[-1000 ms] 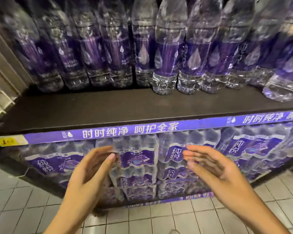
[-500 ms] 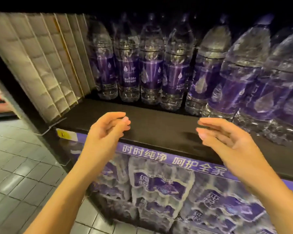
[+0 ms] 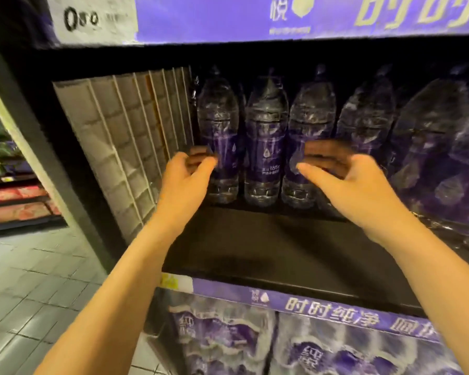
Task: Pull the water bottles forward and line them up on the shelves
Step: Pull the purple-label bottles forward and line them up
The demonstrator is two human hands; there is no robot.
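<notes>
Black shelf point(image 3: 282, 255) bare in front — left hand point(image 3: 184, 182), right hand point(image 3: 355, 185) grip bottles point(image 3: 266, 147).

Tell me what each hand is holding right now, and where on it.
The left hand grips the leftmost bottle at its label; the right hand grips the third bottle likewise.

Two bare forearms are seen from above, each ending in a bare hand. No sleeve, glove, watch, ring or bracelet is worn on either arm as far as the frame edge. The left hand point(image 3: 186, 175) and the right hand point(image 3: 347, 180) are slender, with short, unpainted nails. The fingertips are blurred, so finer detail cannot be made out.
</notes>
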